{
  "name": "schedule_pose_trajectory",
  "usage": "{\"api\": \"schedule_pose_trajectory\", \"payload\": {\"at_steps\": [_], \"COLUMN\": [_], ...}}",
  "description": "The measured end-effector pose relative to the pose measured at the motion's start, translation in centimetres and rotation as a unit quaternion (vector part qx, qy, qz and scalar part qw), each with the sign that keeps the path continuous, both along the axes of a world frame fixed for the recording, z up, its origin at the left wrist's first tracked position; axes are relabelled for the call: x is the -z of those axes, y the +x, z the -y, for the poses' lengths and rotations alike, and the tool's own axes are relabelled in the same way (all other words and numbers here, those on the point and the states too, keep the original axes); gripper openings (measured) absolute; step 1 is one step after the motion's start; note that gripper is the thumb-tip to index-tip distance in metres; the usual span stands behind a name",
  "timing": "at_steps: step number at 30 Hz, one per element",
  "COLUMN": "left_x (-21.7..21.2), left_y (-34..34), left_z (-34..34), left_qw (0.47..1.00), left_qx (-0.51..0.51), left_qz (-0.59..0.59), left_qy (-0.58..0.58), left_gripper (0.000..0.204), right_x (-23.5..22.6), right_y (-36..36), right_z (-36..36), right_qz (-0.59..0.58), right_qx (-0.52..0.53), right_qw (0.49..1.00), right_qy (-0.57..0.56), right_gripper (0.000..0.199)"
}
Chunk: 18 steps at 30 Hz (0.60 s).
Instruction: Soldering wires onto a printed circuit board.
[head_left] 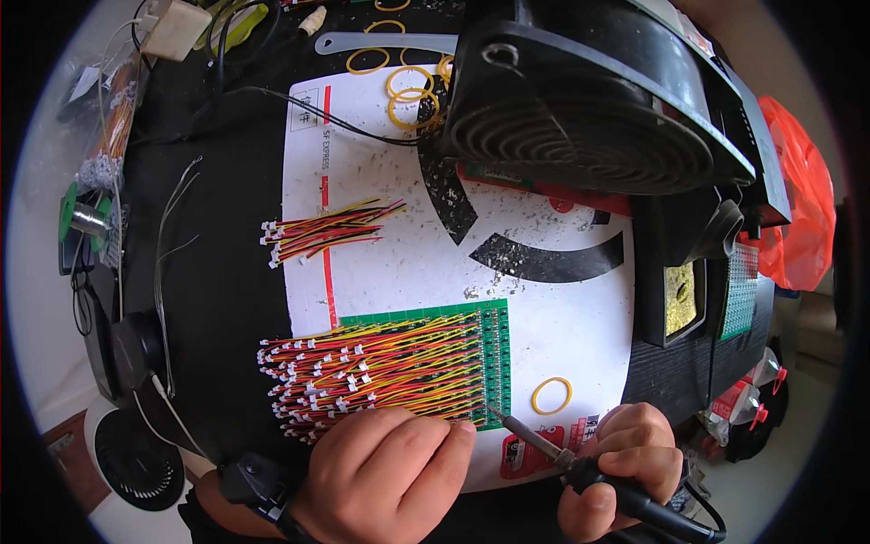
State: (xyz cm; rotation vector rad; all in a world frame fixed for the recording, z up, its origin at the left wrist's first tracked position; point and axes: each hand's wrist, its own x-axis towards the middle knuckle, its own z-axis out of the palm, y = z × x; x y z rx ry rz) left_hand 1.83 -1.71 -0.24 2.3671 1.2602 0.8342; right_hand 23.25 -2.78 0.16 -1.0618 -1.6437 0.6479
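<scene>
My right hand (625, 467) grips a soldering iron (616, 485) by its black handle. The iron's metal tip rests at or just over the lower right part of a green circuit board panel (497, 363). At the board's lower edge my left hand (390, 471) is closed in a pinch on a thin wire, most of it hidden by the fingers. Rows of red, yellow and black wires (408, 363) run leftward from the board, ending in small white connectors (317, 372). Above the board lies a loose bundle of similar wires (326, 231).
A black fan (580, 109) stands at the far right over a white sheet (562, 317) strewn with metal bits. Right of it sits a yellow cleaning sponge (681, 295) in a holder. Rubber bands (552, 396) lie about. A solder spool (86, 219) is at the left.
</scene>
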Motion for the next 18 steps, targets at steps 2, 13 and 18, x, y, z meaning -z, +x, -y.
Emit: {"api": "schedule_pose_trajectory", "payload": {"at_steps": [2, 13, 18], "left_x": [0.0, -0.3, -0.7], "left_y": [-0.1, -0.1, 0.1], "left_z": [-0.2, -0.5, -0.7], "left_qw": [1.0, 0.998, 0.998], "left_qx": [0.002, -0.002, 0.009], "left_qz": [-0.002, -0.013, 0.01], "left_qy": [-0.004, -0.056, -0.065], "left_gripper": [0.02, 0.017, 0.014], "right_x": [0.2, 1.5, 0.2], "right_y": [-0.2, -1.0, -0.3], "right_z": [0.0, 0.7, 0.0], "right_qz": [-0.006, 0.016, -0.008], "right_qx": [0.003, 0.133, 0.017], "right_qw": [1.0, 0.991, 1.0], "right_qy": [0.001, 0.024, -0.014], "right_gripper": [0.024, 0.03, 0.021]}}
